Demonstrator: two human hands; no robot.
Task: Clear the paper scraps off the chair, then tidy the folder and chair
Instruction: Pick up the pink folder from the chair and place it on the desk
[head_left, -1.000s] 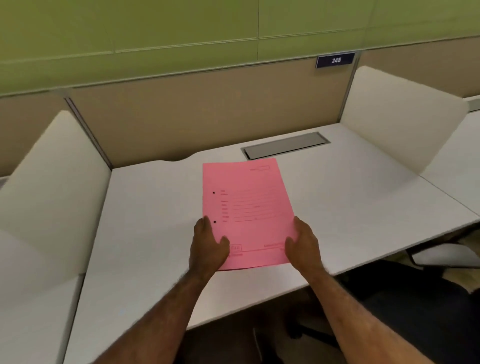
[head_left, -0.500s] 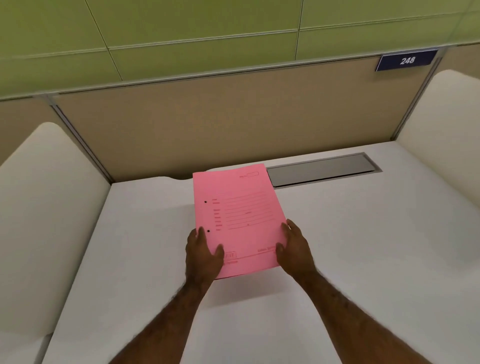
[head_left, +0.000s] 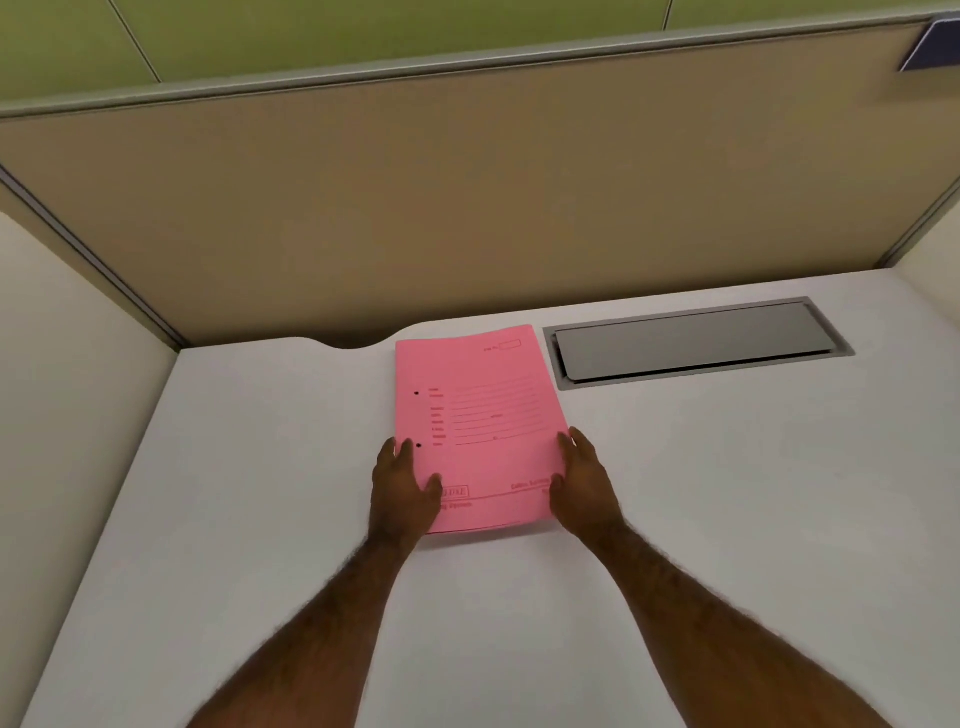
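Observation:
A pink folder (head_left: 478, 421) with printed lines and two punch holes lies flat on the white desk (head_left: 260, 493), its far edge close to the back of the desk. My left hand (head_left: 402, 488) grips its lower left edge, thumb on top. My right hand (head_left: 584, 480) grips its lower right edge. Neither the chair nor any paper scraps are in view.
A grey cable hatch (head_left: 696, 343) is set into the desk just right of the folder. A tan partition (head_left: 467, 197) closes the back, and white side dividers (head_left: 57, 395) stand at left and right. A notch (head_left: 353, 343) cuts the desk's back edge.
Both hands have slid the folder away from me toward the back of the desk, beside the hatch. The view has moved in over the desk, and the chair has dropped out of sight.

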